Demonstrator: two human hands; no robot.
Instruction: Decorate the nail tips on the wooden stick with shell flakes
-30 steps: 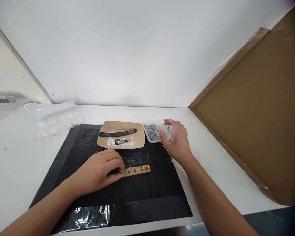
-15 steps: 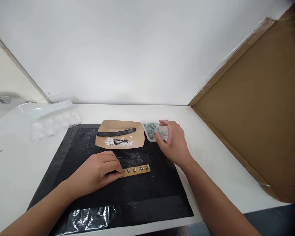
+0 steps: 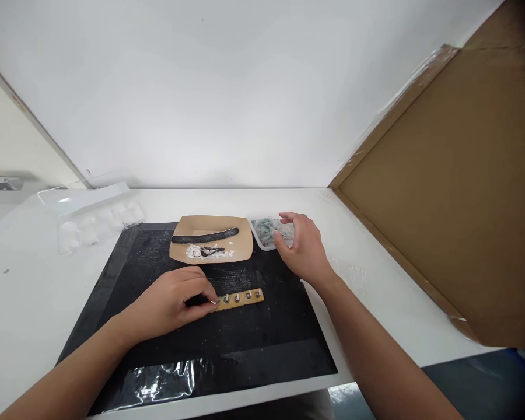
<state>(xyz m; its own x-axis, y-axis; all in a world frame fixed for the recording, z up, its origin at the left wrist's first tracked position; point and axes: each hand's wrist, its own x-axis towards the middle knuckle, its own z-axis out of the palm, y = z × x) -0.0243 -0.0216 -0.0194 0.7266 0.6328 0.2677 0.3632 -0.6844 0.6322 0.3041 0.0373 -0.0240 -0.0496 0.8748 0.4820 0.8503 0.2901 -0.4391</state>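
My left hand (image 3: 177, 298) is closed in a pinch at the left end of a narrow yellow strip (image 3: 242, 299), which lies on the black mat. Several small shiny metal pegs stand in a row along the strip. A tiny pale piece shows at the left fingertips; whether it is a peg or a nail I cannot tell. My right hand (image 3: 304, 248) is at the right side of a clear plastic tub (image 3: 265, 247), thumb and fingers apart. Inside the tub are small greenish and whitish pieces (image 3: 262, 227), partly hidden by the fingers.
Behind the strip, a brown paper tray (image 3: 240, 252) holds a black curved nail file (image 3: 205, 236) and white flakes (image 3: 196, 252). A clear plastic box (image 3: 100, 224) with white contents stands at the left. Cardboard (image 3: 441, 192) rises on the right. The black mat (image 3: 245, 350) covers the table's front.
The view has shifted slightly. The left fingertips have parted a little from the strip's end, showing a tiny pale piece. My right hand stays at the tub, still spread.
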